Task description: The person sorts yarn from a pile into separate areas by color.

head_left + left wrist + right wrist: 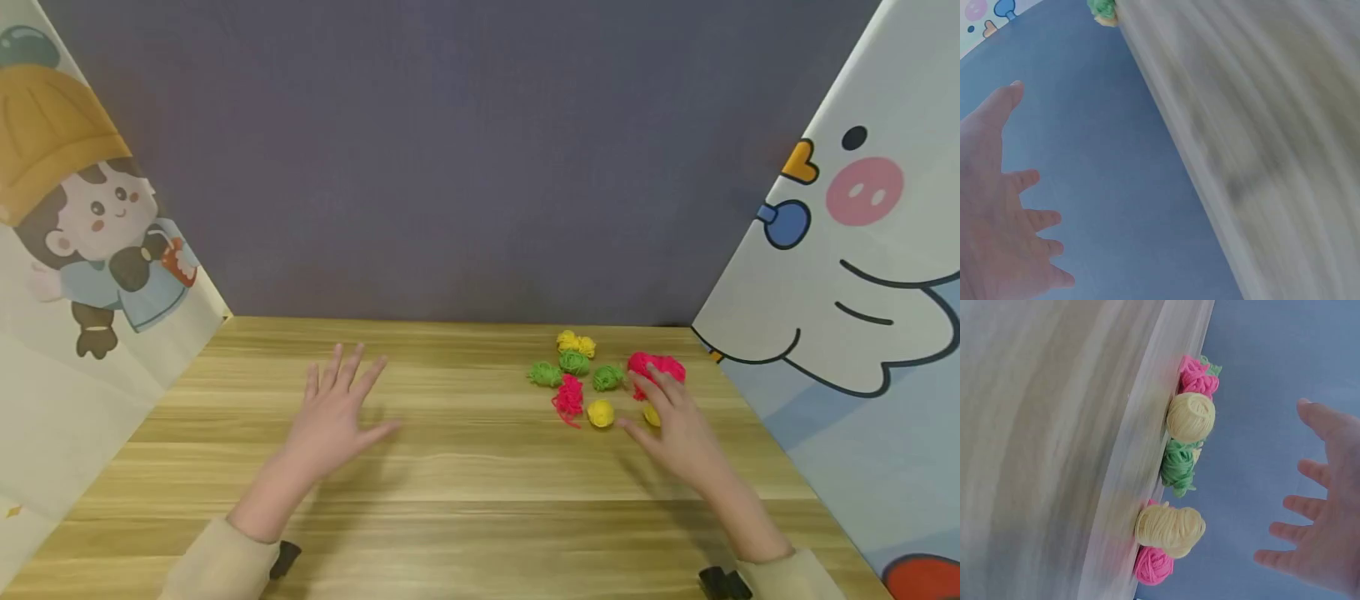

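Over the left half of the table my left hand (330, 429) is held with fingers spread and nothing in it. My right hand (678, 433), also spread and holding nothing, hovers by a group of small yarn balls. Nearest to it are a pink yarn ball (669, 365) and a yellow yarn ball (652, 415), both partly hidden behind its fingers. Left of its thumb lies another yellow yarn ball (601, 413). Beyond are green yarn balls (608, 377), a loose pink yarn bundle (569, 397) and a yellow bundle (576, 343) at the back. In the right wrist view the balls (1190, 417) sit in a row beside the hand.
The wood-grain table (465, 467) ends at a dark grey panel (465, 167). Panels with cartoon figures stand on the left (112, 250) and the right (862, 250). Dark straps (283, 560) show at the sleeve cuffs.
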{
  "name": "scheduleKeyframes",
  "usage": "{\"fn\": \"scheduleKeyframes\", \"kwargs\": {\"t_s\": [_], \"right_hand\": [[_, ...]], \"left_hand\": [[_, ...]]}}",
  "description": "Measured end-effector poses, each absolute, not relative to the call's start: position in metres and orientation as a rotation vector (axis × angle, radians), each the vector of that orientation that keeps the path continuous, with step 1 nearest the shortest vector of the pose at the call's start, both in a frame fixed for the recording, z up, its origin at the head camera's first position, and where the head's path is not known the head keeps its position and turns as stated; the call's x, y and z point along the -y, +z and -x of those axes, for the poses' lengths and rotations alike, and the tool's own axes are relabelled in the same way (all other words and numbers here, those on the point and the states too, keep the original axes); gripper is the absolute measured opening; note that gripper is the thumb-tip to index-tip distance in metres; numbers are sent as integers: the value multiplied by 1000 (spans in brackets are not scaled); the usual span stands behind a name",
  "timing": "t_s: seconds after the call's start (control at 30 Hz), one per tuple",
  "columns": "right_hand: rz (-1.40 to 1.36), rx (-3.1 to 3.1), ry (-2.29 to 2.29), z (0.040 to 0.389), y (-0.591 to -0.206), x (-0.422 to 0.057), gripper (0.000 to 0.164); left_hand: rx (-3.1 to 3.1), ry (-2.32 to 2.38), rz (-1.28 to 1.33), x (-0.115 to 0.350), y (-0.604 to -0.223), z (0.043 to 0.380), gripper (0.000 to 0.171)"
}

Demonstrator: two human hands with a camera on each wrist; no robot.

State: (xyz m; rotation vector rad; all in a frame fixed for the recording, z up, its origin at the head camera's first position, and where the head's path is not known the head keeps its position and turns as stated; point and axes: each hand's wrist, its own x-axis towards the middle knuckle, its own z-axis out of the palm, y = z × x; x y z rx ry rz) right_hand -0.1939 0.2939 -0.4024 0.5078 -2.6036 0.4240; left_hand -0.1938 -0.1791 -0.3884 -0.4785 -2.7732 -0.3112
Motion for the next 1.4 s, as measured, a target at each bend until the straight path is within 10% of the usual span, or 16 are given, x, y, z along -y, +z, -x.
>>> {"fn": "scheduleKeyframes", "kwargs": {"t_s": [1.4], "right_hand": [[-719, 2738, 654, 253, -415, -355, 70]], "left_hand": [[2713, -534, 895, 9, -402, 298, 99]]}}
